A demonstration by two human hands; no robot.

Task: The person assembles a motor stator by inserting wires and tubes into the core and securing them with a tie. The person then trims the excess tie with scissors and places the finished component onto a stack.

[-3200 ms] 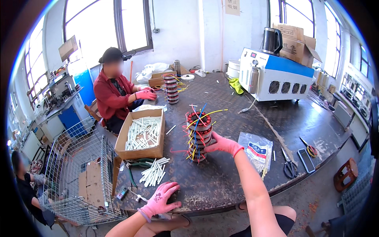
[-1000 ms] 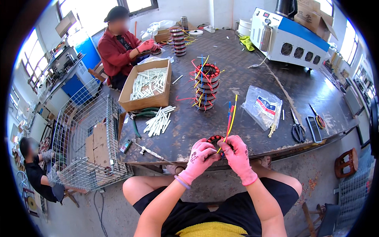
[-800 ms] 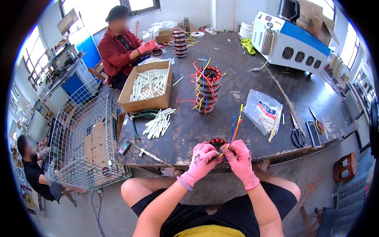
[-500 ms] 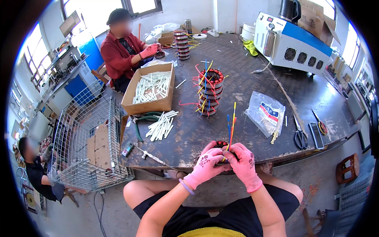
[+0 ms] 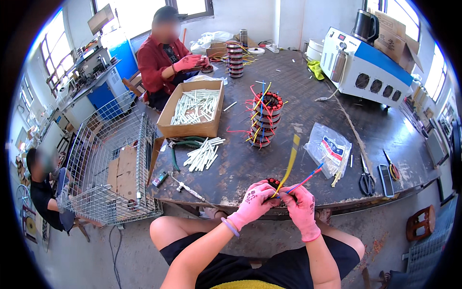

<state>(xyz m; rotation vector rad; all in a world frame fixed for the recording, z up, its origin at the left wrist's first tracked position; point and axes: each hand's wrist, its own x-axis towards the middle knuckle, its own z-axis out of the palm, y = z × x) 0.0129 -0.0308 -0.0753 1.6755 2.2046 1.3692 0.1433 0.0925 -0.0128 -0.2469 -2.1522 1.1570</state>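
Note:
At the table's near edge, my left hand (image 5: 255,201) in a pink glove is closed around a small motor stator (image 5: 273,182), mostly hidden by the glove. My right hand (image 5: 301,208), also in pink, pinches the stator's wires beside it. A red wire (image 5: 304,182) and a blue wire (image 5: 315,171) slant up to the right from those fingers. Between both hands a yellow wire (image 5: 290,164) rises, smeared by motion. Beyond them stands a stack of stators (image 5: 263,126) with red, blue and yellow leads.
A cardboard box (image 5: 192,130) of white sleeves stands left, with loose white sleeves (image 5: 204,155), green-handled pliers (image 5: 174,156) and a torch-like tool (image 5: 187,189) nearby. Rightward lie a plastic bag (image 5: 317,139), scissors (image 5: 367,183) and a phone (image 5: 385,179). A co-worker (image 5: 166,62) sits across the table.
The red and blue wires have swung to the right, apart from the yellow one. My right hand has tilted and dropped slightly. The whole view has shifted a little.

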